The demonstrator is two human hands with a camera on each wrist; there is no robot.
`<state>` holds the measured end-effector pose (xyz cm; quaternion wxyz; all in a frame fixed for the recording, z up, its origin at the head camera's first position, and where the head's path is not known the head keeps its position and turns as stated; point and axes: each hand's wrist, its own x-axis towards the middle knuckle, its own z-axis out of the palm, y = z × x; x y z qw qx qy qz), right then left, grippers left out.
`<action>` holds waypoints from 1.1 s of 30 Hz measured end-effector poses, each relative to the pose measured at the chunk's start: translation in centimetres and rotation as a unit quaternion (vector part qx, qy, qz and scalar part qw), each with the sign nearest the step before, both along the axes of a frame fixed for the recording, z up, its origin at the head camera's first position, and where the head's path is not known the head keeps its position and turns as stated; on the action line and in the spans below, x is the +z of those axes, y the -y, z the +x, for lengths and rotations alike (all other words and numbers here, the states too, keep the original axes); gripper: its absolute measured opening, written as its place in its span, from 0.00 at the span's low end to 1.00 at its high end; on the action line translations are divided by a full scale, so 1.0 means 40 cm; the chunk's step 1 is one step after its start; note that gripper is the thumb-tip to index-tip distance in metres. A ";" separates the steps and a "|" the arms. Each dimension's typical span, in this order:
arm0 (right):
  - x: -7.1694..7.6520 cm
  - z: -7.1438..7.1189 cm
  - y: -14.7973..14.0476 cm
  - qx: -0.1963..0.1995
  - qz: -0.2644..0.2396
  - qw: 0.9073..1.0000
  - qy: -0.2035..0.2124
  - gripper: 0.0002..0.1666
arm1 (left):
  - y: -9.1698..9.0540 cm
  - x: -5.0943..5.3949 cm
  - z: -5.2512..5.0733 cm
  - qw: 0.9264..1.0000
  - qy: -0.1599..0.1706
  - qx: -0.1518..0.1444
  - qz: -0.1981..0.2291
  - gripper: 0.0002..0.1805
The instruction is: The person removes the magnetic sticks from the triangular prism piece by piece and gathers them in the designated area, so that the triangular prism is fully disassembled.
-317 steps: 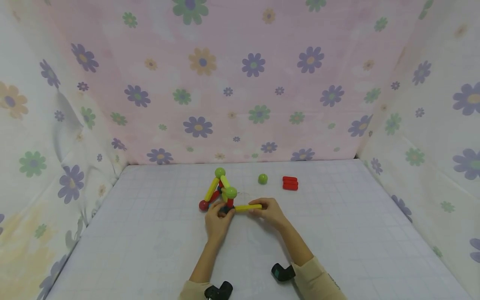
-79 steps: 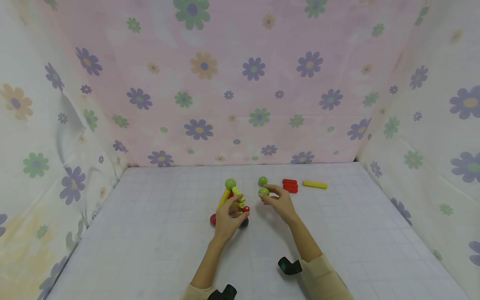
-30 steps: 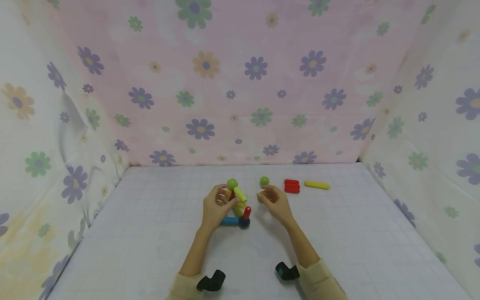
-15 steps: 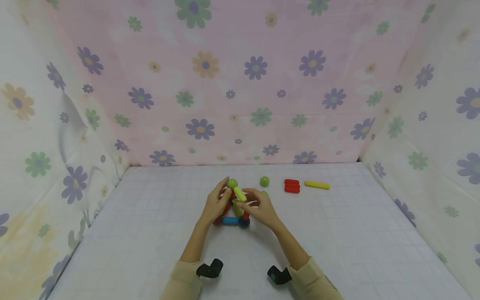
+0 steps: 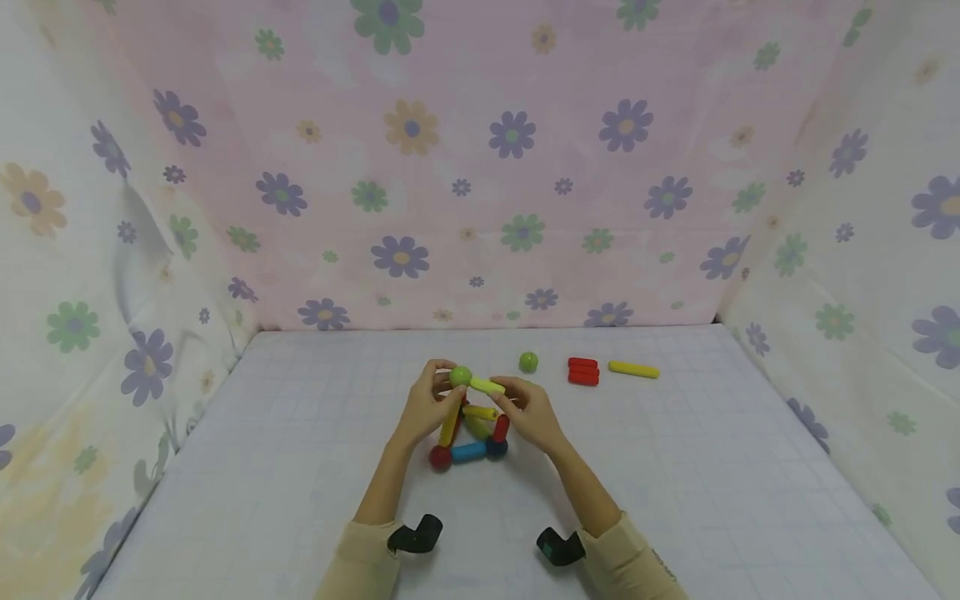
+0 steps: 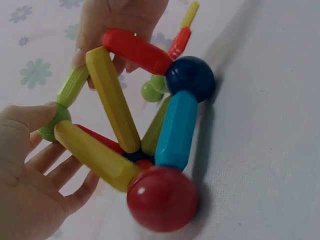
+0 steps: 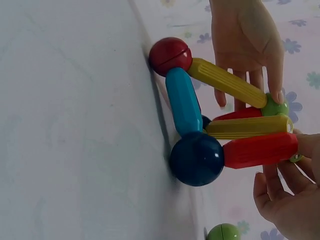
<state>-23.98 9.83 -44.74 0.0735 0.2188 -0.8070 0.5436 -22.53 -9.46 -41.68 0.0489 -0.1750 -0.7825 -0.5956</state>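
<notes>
Atop the multicoloured frame (image 6: 122, 125) sits a green ball (image 5: 461, 377).

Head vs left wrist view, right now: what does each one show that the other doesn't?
Head only: the beige sleeves and the black devices at both wrists.

Left wrist only: a second loose green ball; two loose green balls show there, one in the head view.

Both: left hand pinching the top green ball, right hand on the lime rod, the blue rod, the red ball, and the loose yellow rod.
</notes>
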 end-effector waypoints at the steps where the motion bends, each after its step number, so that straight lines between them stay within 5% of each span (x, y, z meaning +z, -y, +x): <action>1: -0.009 -0.007 -0.003 -0.004 -0.001 1.000 0.005 0.16 | 0.001 0.000 0.003 1.000 0.002 0.002 0.001 0.20; 7: -0.011 -0.015 -0.009 -0.016 -0.018 1.000 0.018 0.16 | -0.002 0.003 0.024 1.000 -0.003 0.021 -0.009 0.19; 13: 0.057 0.034 0.007 -0.024 -0.035 0.999 -0.011 0.14 | -0.005 -0.001 0.035 0.999 -0.024 0.032 -0.016 0.18; 21: 0.061 0.048 0.001 -0.104 -0.060 0.991 -0.067 0.13 | -0.007 -0.003 0.044 0.999 -0.027 0.031 -0.015 0.18; 30: 0.050 0.019 -0.113 -0.105 -0.078 0.991 0.016 0.15 | -0.008 -0.008 0.045 0.999 -0.028 0.041 -0.010 0.17; 33: 0.021 -0.006 -0.174 -0.113 -0.083 0.989 0.047 0.17 | -0.007 -0.038 0.029 0.998 -0.029 0.048 -0.007 0.17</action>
